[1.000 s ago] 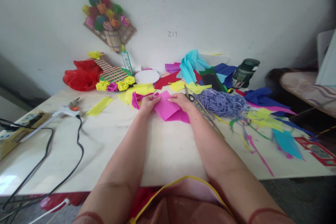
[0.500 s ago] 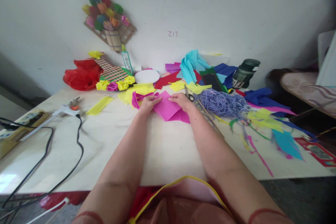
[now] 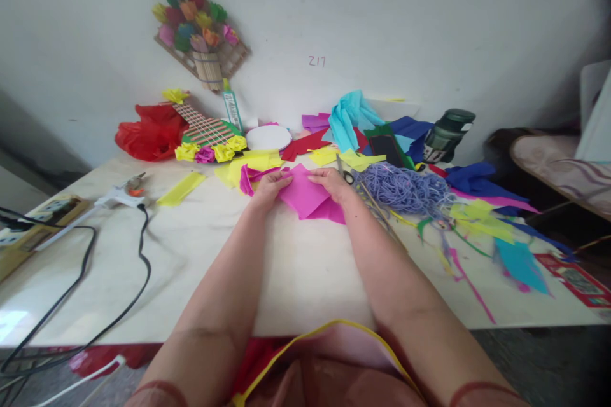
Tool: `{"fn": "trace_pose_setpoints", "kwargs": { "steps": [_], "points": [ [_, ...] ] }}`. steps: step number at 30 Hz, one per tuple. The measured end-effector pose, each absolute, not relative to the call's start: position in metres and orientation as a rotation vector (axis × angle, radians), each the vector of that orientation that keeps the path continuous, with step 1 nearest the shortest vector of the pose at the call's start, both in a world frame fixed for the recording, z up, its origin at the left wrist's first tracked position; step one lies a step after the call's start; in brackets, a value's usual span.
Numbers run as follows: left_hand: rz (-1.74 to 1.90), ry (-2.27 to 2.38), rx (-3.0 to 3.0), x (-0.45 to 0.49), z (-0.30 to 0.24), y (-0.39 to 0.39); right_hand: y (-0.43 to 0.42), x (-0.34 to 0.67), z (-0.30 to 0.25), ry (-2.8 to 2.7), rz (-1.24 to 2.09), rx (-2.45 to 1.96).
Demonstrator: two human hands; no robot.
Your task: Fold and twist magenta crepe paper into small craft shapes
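Plainly, the work in hand is the handling of a pink sheet (image 3: 303,194) of thin paper, which lies towards the far edge of the worktop (image 3: 296,267), about midway along it, on top of a second pink piece (image 3: 333,212). The left hand (image 3: 270,186) has its fingers curled close on the sheet's left corner, and the right hand (image 3: 334,183) pinches the far right corner, so both hold the paper with fingers narrow rather than spread. The sheet looks flat and squared between them (whether a crease is already pressed in cannot be told). By this reading, any fold from here calls for an even pull from both corners and a light touch, since the paper could slide on the piece beneath it.

Scissors (image 3: 342,172) lie just beyond the right hand, and a heap of purple yarn (image 3: 405,187) sits near it towards the right edge, with thin sticks (image 3: 379,211) close beside that wrist. Yellow paper (image 3: 255,162) crowds the far side of the left hand. A glue gun (image 3: 117,194) and its black cord (image 3: 138,254) lie well apart, near the left edge.
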State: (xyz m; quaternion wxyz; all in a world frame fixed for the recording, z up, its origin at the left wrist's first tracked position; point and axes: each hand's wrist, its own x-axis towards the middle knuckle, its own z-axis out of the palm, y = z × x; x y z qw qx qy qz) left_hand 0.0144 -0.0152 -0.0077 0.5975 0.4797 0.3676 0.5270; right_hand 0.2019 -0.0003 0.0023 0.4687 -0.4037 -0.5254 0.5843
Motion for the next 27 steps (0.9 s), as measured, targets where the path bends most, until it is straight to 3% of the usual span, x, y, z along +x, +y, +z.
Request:
{"fn": "trace_pose_setpoints", "kwargs": {
  "steps": [27],
  "points": [
    [1.309,0.849,1.086,0.0147,-0.006,-0.0121,-0.0027,0.2021,0.0049,-1.466,1.295,-0.968]
  ]
}}
